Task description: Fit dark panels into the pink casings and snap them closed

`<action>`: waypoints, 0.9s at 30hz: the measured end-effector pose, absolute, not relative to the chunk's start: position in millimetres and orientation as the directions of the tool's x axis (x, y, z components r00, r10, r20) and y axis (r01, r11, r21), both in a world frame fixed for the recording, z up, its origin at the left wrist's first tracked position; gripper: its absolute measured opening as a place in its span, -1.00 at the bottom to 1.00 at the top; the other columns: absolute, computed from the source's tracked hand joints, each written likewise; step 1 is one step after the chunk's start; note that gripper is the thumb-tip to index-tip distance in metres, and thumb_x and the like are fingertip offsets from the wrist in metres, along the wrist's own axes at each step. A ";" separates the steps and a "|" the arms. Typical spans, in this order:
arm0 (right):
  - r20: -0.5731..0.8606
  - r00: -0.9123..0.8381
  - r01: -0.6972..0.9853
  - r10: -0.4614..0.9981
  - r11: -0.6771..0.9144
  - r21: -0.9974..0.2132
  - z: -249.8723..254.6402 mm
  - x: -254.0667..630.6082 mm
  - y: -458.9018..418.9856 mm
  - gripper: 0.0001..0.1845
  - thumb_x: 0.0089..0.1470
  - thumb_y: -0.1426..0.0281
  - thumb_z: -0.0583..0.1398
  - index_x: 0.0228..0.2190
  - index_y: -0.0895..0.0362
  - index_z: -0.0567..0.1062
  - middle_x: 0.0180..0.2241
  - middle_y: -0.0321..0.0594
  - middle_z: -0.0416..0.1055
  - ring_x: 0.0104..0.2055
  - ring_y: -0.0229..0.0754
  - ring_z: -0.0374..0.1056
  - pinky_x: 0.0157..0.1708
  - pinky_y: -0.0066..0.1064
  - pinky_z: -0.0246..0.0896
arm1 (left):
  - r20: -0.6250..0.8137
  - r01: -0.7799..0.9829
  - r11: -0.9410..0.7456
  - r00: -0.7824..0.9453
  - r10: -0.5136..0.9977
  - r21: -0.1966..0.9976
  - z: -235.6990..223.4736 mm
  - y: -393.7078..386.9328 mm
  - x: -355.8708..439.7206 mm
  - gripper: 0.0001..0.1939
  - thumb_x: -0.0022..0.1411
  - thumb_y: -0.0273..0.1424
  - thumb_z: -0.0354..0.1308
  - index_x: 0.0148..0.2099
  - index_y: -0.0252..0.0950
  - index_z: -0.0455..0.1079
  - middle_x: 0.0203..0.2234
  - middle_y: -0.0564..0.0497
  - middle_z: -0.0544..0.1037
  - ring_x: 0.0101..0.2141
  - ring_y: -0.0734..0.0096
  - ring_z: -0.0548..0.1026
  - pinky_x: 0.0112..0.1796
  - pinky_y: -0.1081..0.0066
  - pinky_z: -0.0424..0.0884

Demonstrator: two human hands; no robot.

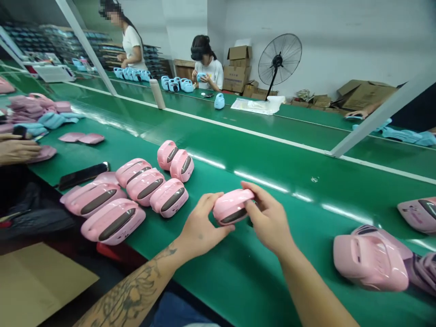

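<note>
Between my two hands I hold a pink plastic casing [233, 205] with a dark oval window, raised over the green bench [218, 277]. My left hand [200, 225] grips its left end, thumb below and fingers on top. My right hand [267, 213] grips the right end, with fingers over the upper edge. To the left stands a group of similar pink casings [169, 197] with dark windows. On the right, another pink casing [371, 259] lies with its handle side up, beside more pink parts [424, 272].
A black phone [83, 175] lies left of the casings. At far left, a co-worker's hand [18, 150] touches a pink part. Across the bench, two people handle blue casings [175, 84]. A metal post [371, 116] rises at right; a tan bottle [157, 94] stands further back.
</note>
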State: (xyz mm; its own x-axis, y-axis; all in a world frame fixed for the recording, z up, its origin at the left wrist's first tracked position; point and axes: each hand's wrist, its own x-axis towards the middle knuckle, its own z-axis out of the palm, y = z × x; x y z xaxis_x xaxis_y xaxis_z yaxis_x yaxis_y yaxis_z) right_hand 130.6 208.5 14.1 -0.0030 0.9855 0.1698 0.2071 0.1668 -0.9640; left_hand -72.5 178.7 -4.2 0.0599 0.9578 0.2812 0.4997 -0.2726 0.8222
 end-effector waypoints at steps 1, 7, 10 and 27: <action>0.157 -0.030 0.195 0.987 0.160 -0.968 7.4 118.7 215.9 -0.48 0.23 0.20 0.28 0.18 0.01 0.65 0.20 -0.07 0.65 0.18 0.10 0.61 0.20 -0.02 0.52 | 0.297 0.551 -0.244 -0.008 0.955 0.798 -12.0 178.2 -78.0 -0.22 0.08 -0.42 0.54 0.34 -0.15 0.42 0.19 -0.13 0.56 0.22 -0.08 0.57 0.27 -0.03 0.52; 0.148 -0.091 0.141 0.985 0.160 -0.977 -24.8 65.8 247.4 -0.50 0.17 0.29 0.18 0.06 0.17 0.69 0.14 0.06 0.66 0.16 0.11 0.58 0.22 0.04 0.47 | 0.277 0.701 -0.063 -0.196 0.941 0.710 -42.5 171.7 -93.7 -0.18 0.07 -0.39 0.55 0.36 -0.19 0.38 0.20 -0.19 0.60 0.23 -0.16 0.59 0.25 -0.10 0.54; 0.163 -0.118 0.128 0.980 0.177 -0.976 -30.2 48.2 255.1 -0.53 0.17 0.28 0.16 -0.01 0.16 0.71 0.07 0.04 0.68 0.12 0.11 0.58 0.17 0.00 0.48 | 0.344 0.770 -0.062 -0.210 0.915 0.635 -44.2 153.7 -101.6 -0.22 0.19 -0.32 0.49 0.41 -0.19 0.35 0.24 -0.24 0.59 0.25 -0.21 0.59 0.21 -0.12 0.58; 0.519 -0.084 0.359 0.850 0.512 -0.780 -12.3 58.9 233.7 -0.53 0.23 0.44 0.15 0.10 0.10 0.64 0.26 0.10 0.52 0.35 0.17 0.44 0.38 0.26 0.33 | 0.057 0.428 0.257 -0.597 0.800 0.867 -12.9 77.4 -292.3 -0.17 0.05 -0.03 0.51 0.29 -0.27 0.43 0.26 -0.24 0.59 0.33 -0.25 0.49 0.37 -0.17 0.38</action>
